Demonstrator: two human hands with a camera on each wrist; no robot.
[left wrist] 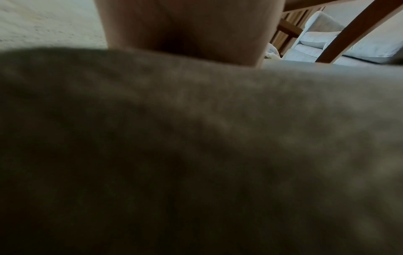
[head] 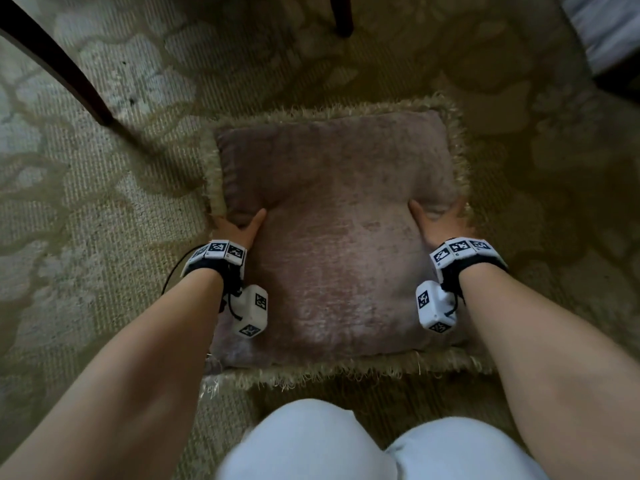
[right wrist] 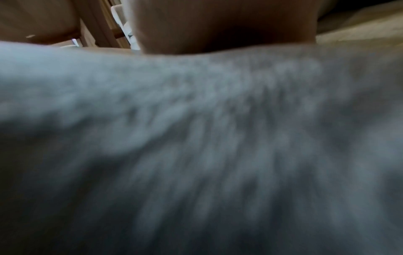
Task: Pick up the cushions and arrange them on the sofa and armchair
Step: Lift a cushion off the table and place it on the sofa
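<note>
So the biggest thing here is the beige woven carpet with a pale leafy pattern (head: 104, 202), it fills pretty much the whole head view. Lying flat on it, right in the middle, is the square dusty-pink velvet cushion with a shaggy tan fringe (head: 339, 237), just in front of the person's knees in light blue trousers (head: 346, 445).

Both hands are on the cushion's side edges, about halfway up. The left hand (head: 239, 228) has its thumb lying on top of the pink fabric and the rest of the fingers tucked out of sight at the fringe, so it looks like it grips that edge. The right hand (head: 438, 221) does the same on the other side, thumb pressed into the top, fabric dimpled around it.

The wrist views are mostly blurry cushion fabric up close, not much use.

Smaller stuff: a dark wooden furniture leg (head: 59, 60) slants across the top left corner, well apart from the cushion.
</note>
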